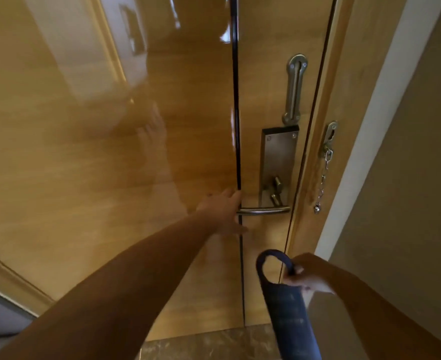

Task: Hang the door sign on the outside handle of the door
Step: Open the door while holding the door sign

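The left hand (224, 211) reaches out to the free end of the lever handle (264, 210); its fingers are loosely spread, the thumb above the bar and the others below, but the hand covers the lever's tip, so whether it actually grips the metal cannot be told. The right hand (309, 278), nearer the camera and lower, pinches the dark blue sign (286, 313) by the right side of its hook loop, thumb on top. The sign hangs down from that hand, turned nearly edge-on, and its lower end is cut off by the picture's bottom edge. Faint rows of lettering run across its face, too blurred to read. Above the left hand, a steel plate (277, 162) carries a turn knob, and higher up sits a slotted guard (294, 89). Right of the plate, past the door (84, 165) edge, a chain (323, 178) hangs from the frame (344, 100). Both forearms run out of view at the bottom.
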`<move>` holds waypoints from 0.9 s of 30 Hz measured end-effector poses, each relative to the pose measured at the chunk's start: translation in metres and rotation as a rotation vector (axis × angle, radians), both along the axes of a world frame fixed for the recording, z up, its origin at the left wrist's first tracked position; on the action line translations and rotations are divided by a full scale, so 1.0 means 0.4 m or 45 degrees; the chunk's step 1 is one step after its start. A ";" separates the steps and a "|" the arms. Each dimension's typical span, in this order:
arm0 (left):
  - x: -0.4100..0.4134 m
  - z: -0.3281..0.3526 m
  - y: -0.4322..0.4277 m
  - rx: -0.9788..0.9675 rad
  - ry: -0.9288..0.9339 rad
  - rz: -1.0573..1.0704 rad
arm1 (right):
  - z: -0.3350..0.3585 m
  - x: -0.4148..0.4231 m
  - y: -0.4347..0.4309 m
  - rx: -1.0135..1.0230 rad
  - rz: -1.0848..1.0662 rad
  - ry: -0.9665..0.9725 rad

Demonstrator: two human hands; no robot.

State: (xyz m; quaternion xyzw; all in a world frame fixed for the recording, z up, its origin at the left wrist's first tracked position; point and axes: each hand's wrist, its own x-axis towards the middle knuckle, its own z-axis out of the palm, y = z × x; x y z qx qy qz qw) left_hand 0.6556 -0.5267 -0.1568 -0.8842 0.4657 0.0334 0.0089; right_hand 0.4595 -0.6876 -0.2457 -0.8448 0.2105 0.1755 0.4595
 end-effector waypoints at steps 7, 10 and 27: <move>-0.013 -0.123 -0.282 0.051 0.235 0.091 | -0.016 -0.265 -0.212 0.088 -0.301 0.052; 0.004 -0.196 -0.286 -0.191 0.572 0.156 | -0.042 -0.312 -0.252 0.075 -0.375 0.147; -0.140 -0.219 -0.193 -0.480 0.901 0.369 | 0.007 -0.193 -0.235 0.270 -0.364 -0.040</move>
